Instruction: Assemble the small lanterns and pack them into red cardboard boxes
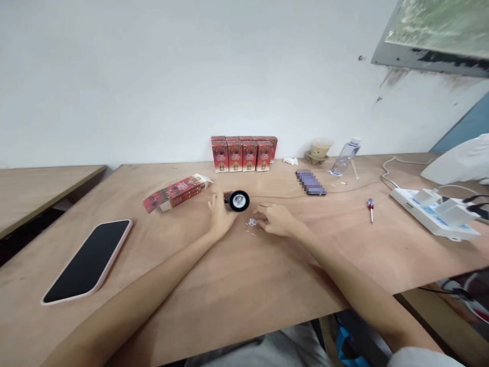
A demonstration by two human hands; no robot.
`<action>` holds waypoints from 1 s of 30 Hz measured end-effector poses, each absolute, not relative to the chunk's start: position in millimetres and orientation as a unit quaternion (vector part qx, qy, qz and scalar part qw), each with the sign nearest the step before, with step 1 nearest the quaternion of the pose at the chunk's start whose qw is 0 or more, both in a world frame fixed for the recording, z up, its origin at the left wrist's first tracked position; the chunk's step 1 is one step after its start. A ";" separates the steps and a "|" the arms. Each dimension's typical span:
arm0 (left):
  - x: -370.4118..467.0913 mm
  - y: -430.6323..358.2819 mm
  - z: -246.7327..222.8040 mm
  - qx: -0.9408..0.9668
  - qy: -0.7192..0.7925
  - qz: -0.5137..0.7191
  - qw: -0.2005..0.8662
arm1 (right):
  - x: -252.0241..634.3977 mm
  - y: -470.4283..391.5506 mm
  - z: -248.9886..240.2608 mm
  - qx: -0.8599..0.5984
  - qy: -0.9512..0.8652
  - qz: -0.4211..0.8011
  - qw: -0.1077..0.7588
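My left hand [219, 215] is wrapped round a black round object [231, 200], held with its open-looking underside towards me. Inside its dark rim is a pale disc with small metallic parts [239, 200]. Just to the right, my right hand [277, 219] is low over the table with its fingers bent together. Its fingertips are at the edge of a small white piece [252, 222]; whether they grip anything is hard to see. A few tiny thin pins or screws [250, 233] lie scattered beside that piece.
An opened red box [178, 192] lies to the left, behind a large phone [89, 260]. Several red boxes [242, 155] stand by the wall. Rightward are another phone [311, 182], a lidded cup [321, 149], a bottle [346, 157], a screwdriver [371, 209] and a power strip [431, 214].
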State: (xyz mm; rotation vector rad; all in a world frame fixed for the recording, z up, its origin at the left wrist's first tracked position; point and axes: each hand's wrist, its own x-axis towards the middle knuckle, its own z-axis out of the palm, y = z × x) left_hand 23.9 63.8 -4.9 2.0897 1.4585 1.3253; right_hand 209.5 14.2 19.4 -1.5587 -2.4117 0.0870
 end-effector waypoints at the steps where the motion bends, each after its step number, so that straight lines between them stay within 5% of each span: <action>1: 23.7 63.6 -4.8 0.727 0.499 0.453 0.133 | 208.5 14.2 18.6 -0.530 -0.835 0.028 0.145; 10: 25.2 63.6 -3.7 0.736 0.500 0.438 0.129 | 206.9 23.2 4.3 -0.467 -0.857 0.073 0.205; 24: 26.3 64.5 -4.3 0.722 0.517 0.438 0.142 | 200.7 20.2 10.9 -0.451 -0.626 0.328 0.545; 30: 26.1 60.6 -1.0 0.746 0.510 0.412 0.116 | 191.6 12.5 11.8 -0.456 -0.619 0.253 0.587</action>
